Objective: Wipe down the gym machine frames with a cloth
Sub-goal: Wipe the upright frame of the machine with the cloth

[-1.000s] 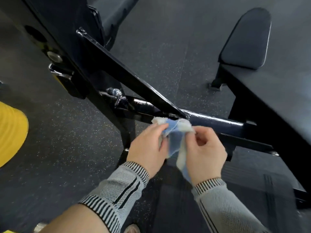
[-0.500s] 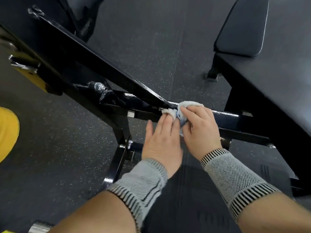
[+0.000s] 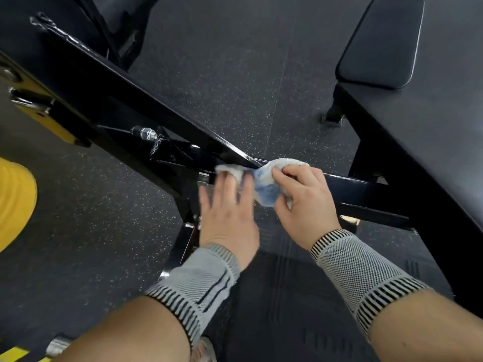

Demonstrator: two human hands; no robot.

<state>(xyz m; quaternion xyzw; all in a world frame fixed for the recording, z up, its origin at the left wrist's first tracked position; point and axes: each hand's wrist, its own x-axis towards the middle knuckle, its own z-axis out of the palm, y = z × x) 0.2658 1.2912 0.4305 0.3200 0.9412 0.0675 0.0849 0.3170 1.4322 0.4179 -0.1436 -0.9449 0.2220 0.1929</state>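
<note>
The right hand (image 3: 303,197) bunches the cloth (image 3: 266,184) against the bar (image 3: 347,185), likely for scrubbing pressure (blue side showing); beside it, the left hand (image 3: 227,212) lies flat, fingers straight, pinning the cloth's end.

2 hands (image 3: 227,205) (image 3: 303,197), 1 cloth (image 3: 264,184) under the fingertips, 2 wrist sleeves (image 3: 198,278) (image 3: 358,267), 1 bench pad (image 3: 384,43) beyond the fingers.
</note>
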